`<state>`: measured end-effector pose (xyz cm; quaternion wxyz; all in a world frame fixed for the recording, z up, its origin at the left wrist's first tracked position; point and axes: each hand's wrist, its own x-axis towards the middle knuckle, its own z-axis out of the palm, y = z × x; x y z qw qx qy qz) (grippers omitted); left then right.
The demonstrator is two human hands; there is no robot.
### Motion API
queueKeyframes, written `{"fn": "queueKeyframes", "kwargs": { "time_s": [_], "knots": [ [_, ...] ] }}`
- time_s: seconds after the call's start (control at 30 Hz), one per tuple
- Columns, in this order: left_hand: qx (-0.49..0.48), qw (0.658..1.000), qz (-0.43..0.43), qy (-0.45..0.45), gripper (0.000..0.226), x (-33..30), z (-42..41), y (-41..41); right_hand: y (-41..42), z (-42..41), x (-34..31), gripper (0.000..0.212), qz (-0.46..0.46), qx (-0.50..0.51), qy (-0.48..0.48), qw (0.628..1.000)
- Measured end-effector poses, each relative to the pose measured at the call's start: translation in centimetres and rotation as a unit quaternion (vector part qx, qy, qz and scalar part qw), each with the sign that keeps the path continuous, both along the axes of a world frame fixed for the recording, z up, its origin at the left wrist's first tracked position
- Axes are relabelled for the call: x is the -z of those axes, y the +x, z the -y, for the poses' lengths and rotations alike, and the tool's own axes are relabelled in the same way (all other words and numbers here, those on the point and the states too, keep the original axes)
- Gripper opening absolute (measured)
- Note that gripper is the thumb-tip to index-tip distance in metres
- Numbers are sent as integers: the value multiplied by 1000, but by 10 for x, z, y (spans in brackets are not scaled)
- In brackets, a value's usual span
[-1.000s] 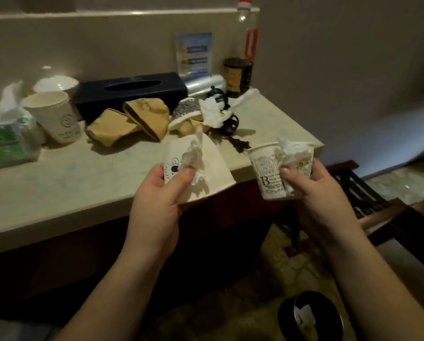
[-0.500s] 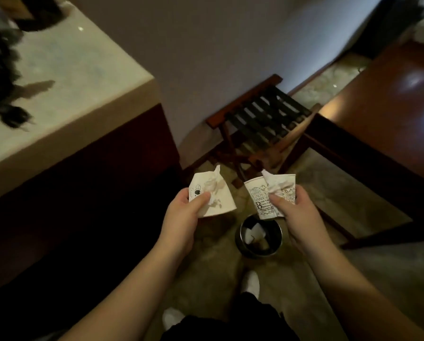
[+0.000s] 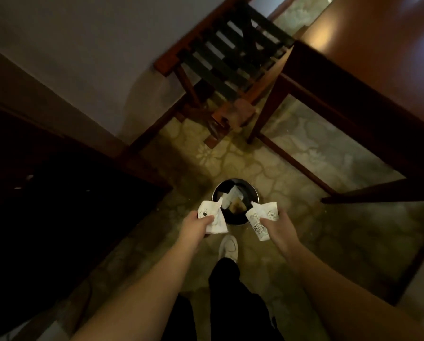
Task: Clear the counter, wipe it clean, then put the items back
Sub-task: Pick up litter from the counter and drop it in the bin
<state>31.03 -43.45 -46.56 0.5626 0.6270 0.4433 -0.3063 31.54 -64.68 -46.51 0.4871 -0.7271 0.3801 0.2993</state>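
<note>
Holding one tissue-stuffed paper cup (image 3: 212, 217) in the left hand (image 3: 196, 226) and another cup (image 3: 261, 223) in the right hand (image 3: 278, 226), fingers clamped, both sat at the bin (image 3: 235, 193) rim's edges; release risked floor misses.

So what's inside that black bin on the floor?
The black bin already holds some white paper scraps and a brownish piece. Its near part is covered by the two paper cups held above it, so anything there is hidden.
</note>
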Motion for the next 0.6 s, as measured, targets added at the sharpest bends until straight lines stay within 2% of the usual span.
{"fn": "queueKeyframes", "kwargs": {
  "time_s": [0.13,0.37,0.6],
  "knots": [
    [3,999,-36,1,38,60,19,8,12,10,55,44,-47,5,-23,999],
    [22,996,-79,21,35,160,36,26,38,7,156,42,-85,-23,-35,996],
    [18,997,-70,15,32,207,42,37,58,0,204,50,-97,-44,-57,993]
  ]
}}
